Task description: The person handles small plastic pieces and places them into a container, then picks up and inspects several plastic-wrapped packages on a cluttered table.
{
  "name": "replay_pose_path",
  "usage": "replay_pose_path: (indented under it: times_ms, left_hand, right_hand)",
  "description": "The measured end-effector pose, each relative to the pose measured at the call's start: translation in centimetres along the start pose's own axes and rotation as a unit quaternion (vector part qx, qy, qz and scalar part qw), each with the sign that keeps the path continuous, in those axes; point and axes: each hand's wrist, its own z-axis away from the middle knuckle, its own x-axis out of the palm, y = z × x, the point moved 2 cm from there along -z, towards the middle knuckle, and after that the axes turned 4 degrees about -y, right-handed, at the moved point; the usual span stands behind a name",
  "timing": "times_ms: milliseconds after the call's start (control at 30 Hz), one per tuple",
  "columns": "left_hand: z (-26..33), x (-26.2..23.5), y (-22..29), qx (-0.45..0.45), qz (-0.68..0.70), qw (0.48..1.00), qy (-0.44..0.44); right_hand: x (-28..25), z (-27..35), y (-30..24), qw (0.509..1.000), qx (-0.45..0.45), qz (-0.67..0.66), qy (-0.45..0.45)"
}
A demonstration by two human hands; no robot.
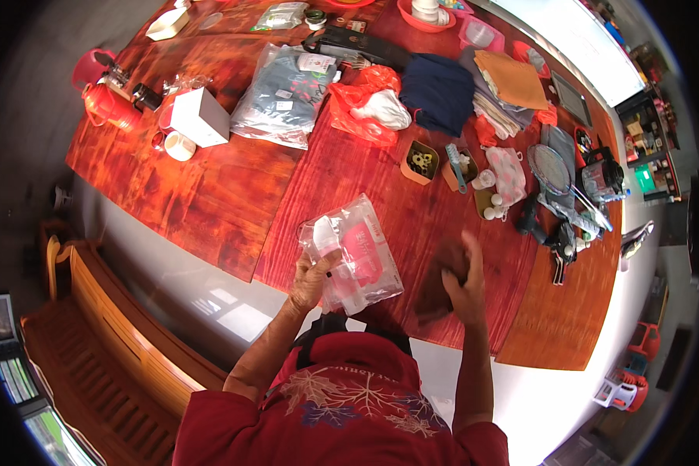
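Note:
At the table's near edge, my left hand point(311, 281) pinches the left side of a clear plastic bag point(388, 286). Inside the bag lies a flat pink piece point(363, 252) with white print, beside something white. To the right, my right hand point(467, 286) is closed on a dark brown flat thing point(436, 289), smeared by motion, so its kind is unclear. It hangs just above the red-brown wooden table point(318, 175), apart from the bag.
Farther back lie packed grey clothing point(281, 97), a red plastic bag point(357, 89) and folded dark blue cloth point(439, 93). Small boxes point(421, 161) and a badminton racket point(550, 169) are to the right. A red thermos point(110, 107) and white box point(200, 118) stand left; a wooden bench point(109, 334) is below.

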Motion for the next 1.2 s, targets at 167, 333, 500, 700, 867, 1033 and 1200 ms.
replay_pose_path:
  times_ms: [167,333,500,700,867,1033,1200]
  left_hand:
    - [1.0,3.9,-0.3,0.044,-0.003,0.998,-0.041]
    - [1.8,4.2,-0.5,0.072,-0.006,0.997,0.001]
    - [1.5,1.2,-2.6,0.205,0.024,0.973,-0.099]
    - [1.7,3.1,-1.6,0.098,0.037,0.992,0.065]
    - [1.6,3.9,-0.5,0.079,0.063,0.988,0.116]
    - [0.7,2.4,-1.3,0.118,0.007,0.988,0.102]
    - [2.0,4.0,-0.3,0.091,-0.049,0.995,-0.008]
  right_hand:
    - [6.1,-5.3,-3.7,0.977,-0.120,0.164,0.069]
    - [11.7,-4.0,-5.4,0.894,-0.242,0.374,0.032]
    - [12.4,-0.6,-7.0,0.856,-0.296,0.411,-0.107]
    - [9.3,-1.8,-4.7,0.916,-0.193,0.347,0.054]
    - [7.4,-1.4,-5.2,0.942,-0.060,0.329,0.019]
    - [9.1,2.4,-4.5,0.942,-0.096,0.315,-0.062]
    - [8.6,2.0,-7.4,0.964,-0.152,0.085,-0.200]
